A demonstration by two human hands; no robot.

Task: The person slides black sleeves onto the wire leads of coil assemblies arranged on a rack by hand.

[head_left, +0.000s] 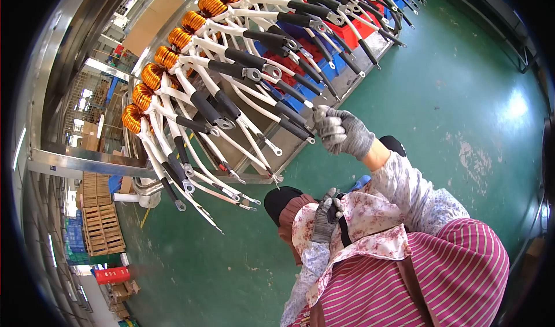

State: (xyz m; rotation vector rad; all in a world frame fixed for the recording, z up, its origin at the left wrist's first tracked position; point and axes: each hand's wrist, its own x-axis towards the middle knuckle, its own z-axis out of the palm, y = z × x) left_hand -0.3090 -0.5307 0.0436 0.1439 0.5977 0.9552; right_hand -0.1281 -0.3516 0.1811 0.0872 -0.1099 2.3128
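Raised in front of me, my right hand (344,133), in a grey knit glove, is closed in a fist at the tip of a black-sleeved cable (292,90). The fingers cover whatever part of the tip lies inside them. Close to my body, my left hand (326,217), also gloved, is curled against the floral apron (370,214) around something dark that I cannot make out. A blue object (359,183) shows just beyond it, partly hidden. Copper-wound ring coils (166,57) hang in a row, their white leads ending in black sleeves and metal ring lugs (224,123).
The coils hang along a metal rack (92,162). Blue bins (306,87) and red bins (347,35) sit beneath the leads. Wooden pallets (101,214) and a red container (113,275) stand at left. Green floor (451,101) extends to the right.
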